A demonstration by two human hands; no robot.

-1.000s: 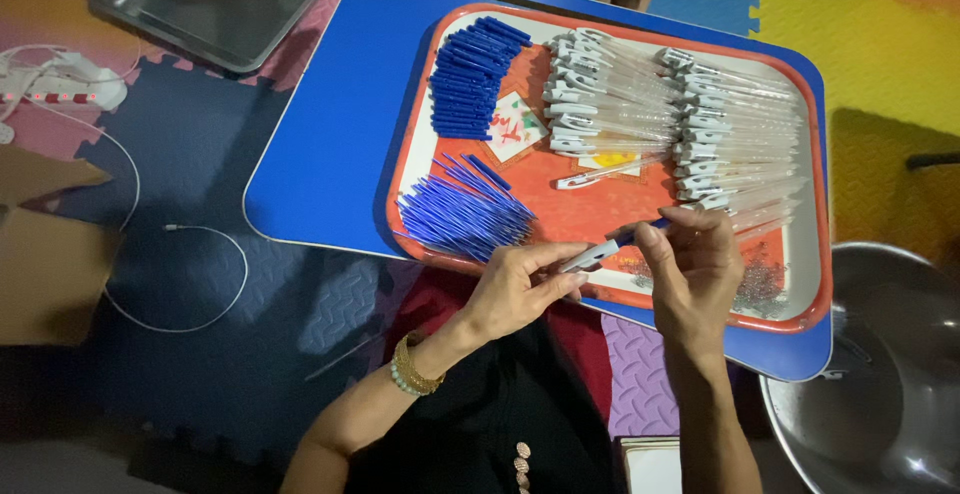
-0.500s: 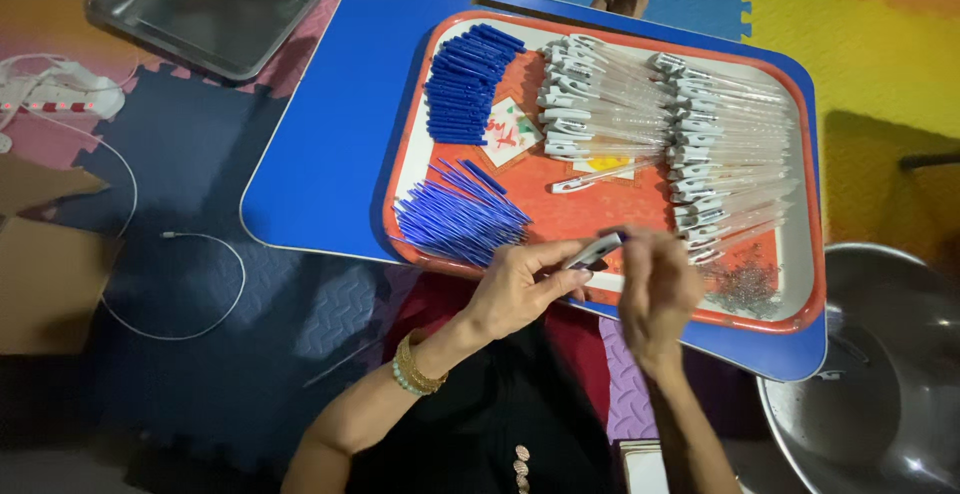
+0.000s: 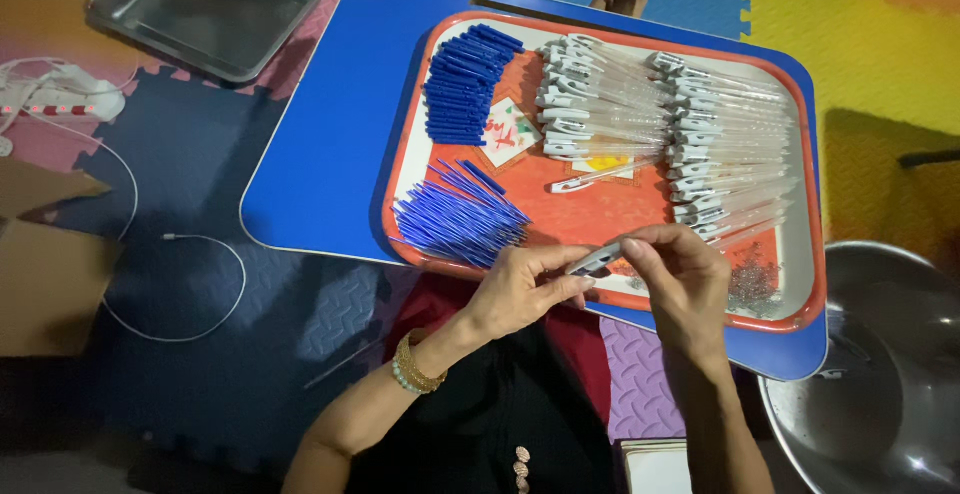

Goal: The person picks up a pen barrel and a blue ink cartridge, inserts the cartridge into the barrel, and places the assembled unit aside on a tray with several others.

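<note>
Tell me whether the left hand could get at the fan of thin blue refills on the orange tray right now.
Probably yes, once freed: the left hand holds a small grey pen part together with the right hand, and the thin blue refills lie uncovered just beyond it.

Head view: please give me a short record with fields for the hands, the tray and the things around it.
left hand: pinches a small grey pen part
right hand: fingertips on the same part
tray: orange, on a blue table
on tray: blue refills, blue caps, clear pen barrels
floor: metal pan, steel bowl, white cable
</note>
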